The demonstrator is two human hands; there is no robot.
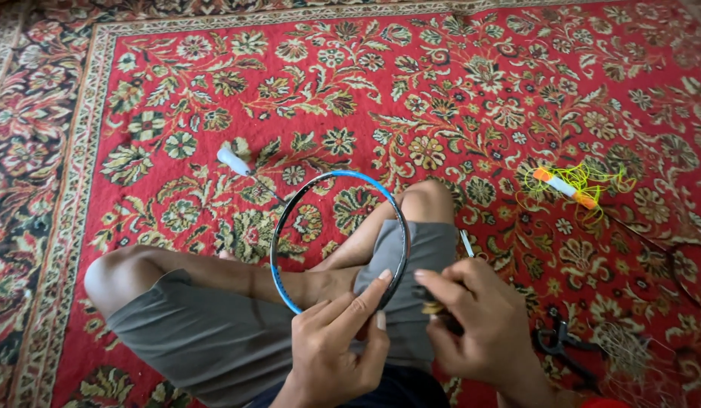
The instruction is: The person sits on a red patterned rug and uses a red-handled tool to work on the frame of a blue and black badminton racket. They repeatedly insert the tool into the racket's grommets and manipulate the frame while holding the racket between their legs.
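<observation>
An unstrung blue and black badminton racket frame [320, 181] rests across my crossed legs, which are in grey shorts. My left hand [339, 340] grips the lower rim of the frame, fingers curled around it. My right hand [479, 325] pinches a small dark and yellowish thing against the rim on the right; I cannot tell what it is. A thin white tool tip [467, 243] pokes out above my right hand.
I sit on a red floral carpet [456, 91]. A white racket handle [234, 160] lies to the left. A tangle of yellow string with an orange and white tool [566, 187] lies at right. Black pliers [558, 340] lie near my right wrist.
</observation>
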